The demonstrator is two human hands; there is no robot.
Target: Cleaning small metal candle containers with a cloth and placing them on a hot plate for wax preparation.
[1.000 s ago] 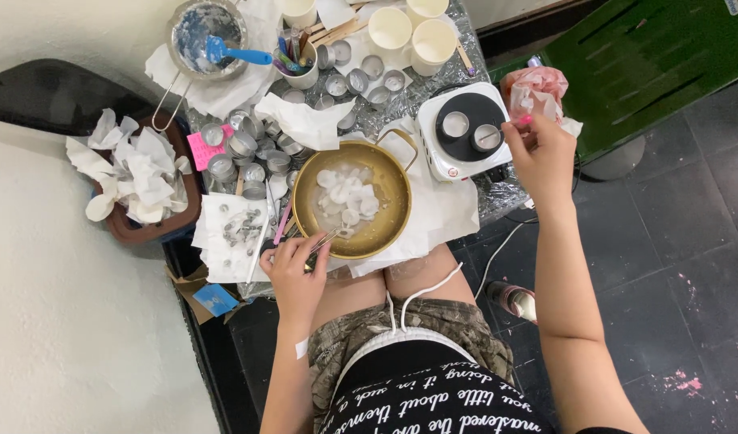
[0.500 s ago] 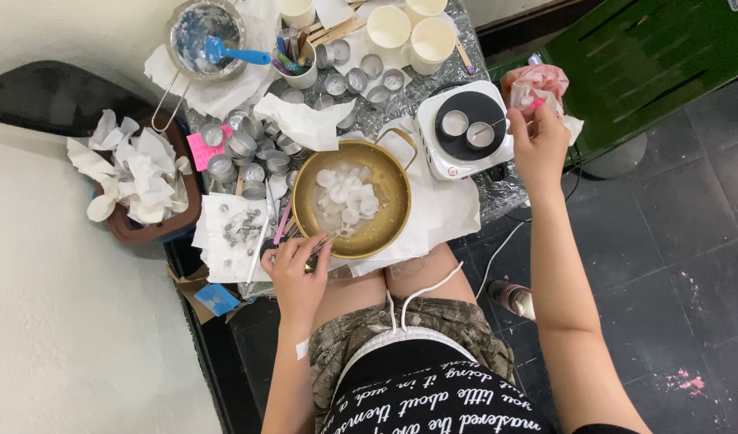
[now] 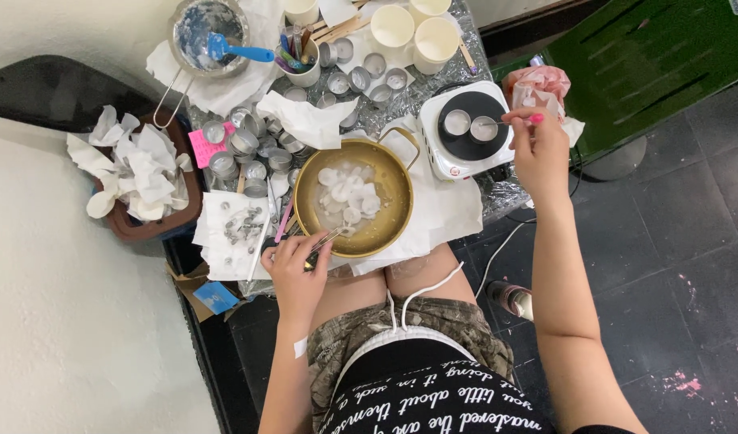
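Since a second ago: right hand (image 3: 537, 149) has come down from the pink crumpled wrapper (image 3: 537, 83) toward the white hotplate (image 3: 464, 128).
Right grip: fingers pinched on a thin tool over two small round metal cups (image 3: 470, 124).
Left grip: left hand (image 3: 295, 265) clamped on metal tweezers (image 3: 325, 240), tips at the rim of the brass pot (image 3: 393, 229).
Pot contents: white wax pieces.
Bench: foil-covered, cluttered.

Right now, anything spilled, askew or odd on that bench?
Nothing spilled. It is cluttered: small metal cups lie jumbled, some tipped, left of the brass pot, and crumpled tissues overflow the brown tray. Two cups sit on the hotplate.
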